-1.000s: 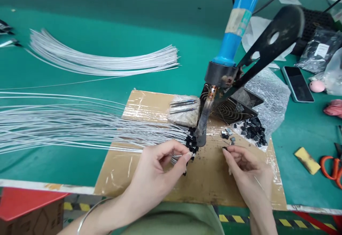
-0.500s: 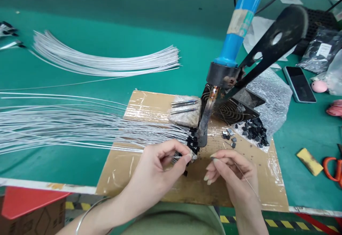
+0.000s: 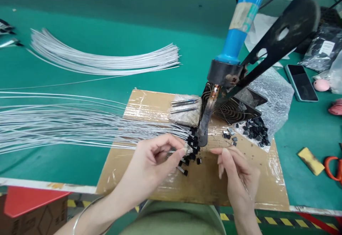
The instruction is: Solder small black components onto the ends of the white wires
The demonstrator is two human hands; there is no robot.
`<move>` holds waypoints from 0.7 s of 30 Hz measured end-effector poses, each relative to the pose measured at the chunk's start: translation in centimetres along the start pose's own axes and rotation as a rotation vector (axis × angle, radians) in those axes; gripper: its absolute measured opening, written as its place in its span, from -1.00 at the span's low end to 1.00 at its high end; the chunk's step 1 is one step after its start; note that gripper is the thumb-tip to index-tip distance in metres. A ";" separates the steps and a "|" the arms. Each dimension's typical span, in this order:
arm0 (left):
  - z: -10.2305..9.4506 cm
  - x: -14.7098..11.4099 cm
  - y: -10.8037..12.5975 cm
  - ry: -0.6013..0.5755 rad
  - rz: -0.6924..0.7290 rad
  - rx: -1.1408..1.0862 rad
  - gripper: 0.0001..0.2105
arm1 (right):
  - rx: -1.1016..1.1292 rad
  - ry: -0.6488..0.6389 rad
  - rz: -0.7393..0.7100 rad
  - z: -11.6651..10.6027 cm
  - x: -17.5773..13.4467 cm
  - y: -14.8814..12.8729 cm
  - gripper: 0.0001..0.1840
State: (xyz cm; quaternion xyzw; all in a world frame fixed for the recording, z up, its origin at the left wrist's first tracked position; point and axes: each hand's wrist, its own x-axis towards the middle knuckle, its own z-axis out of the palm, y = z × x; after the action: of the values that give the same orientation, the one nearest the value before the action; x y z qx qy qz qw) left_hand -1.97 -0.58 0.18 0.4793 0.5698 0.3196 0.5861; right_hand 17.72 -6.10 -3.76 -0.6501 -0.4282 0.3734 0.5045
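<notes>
The wire end is just below the tip of the blue soldering iron, a bit to the left. The left hand has its thumb and finger pinched close, seemingly on that wire end; it is too blurry to be sure. It has slid a little left since the last look.

The right hand was by the metal bits, with a small dark thing in its fingertips, then came near the left hand. Now it sits low and to the right of the iron, apart from the left hand. Its thumb and pointer are close together. I cannot see the dark thing there now, but a thin wire runs by the palm. My guess is that the left hand has the piece alone for now.

One loose black piece shows below the iron's tip, near the wires' black ends. The long white wires stretch away left of the iron.

Right of the iron's tip, a bubbly plastic bag has a heap of black squares on its near end. Farther right of the iron, a see-through bag with a white label holds something dark.
</notes>
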 end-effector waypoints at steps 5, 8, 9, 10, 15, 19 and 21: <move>-0.1 0.1 -0.5 0.066 0.021 -0.031 -0.90 | -0.327 -0.155 -0.278 -0.5 -0.1 1.3 -0.95; 0.0 0.2 -0.8 -0.002 0.055 -0.053 -0.92 | -0.459 -0.286 -0.434 -0.4 0.3 1.5 -0.93; 0.0 0.2 -0.9 -0.009 0.056 -0.051 -0.91 | -0.486 -0.315 -0.451 -0.4 0.4 1.5 -0.95; 0.1 0.2 -0.8 -0.006 0.048 -0.043 -0.91 | -0.504 -0.331 -0.447 -0.5 0.5 1.5 -0.95; 0.4 -0.1 -0.2 -0.052 -0.012 -0.004 -0.90 | -0.517 -0.313 -0.241 -1.3 0.5 1.2 -0.83; 0.6 -0.2 -0.4 -0.045 -0.005 0.010 -0.89 | -0.370 -0.249 0.059 -1.3 0.1 0.3 -0.75; 0.6 -0.1 -0.6 -0.066 0.027 0.019 -0.89 | -0.205 -0.217 0.230 -0.9 -0.1 -0.4 -0.70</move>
State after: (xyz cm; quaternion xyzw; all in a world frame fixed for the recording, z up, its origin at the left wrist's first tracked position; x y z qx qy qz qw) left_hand -1.47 -1.01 -0.41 0.5029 0.5467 0.3062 0.5953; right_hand 18.44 -6.41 -3.17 -0.6988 -0.4385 0.4511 0.3406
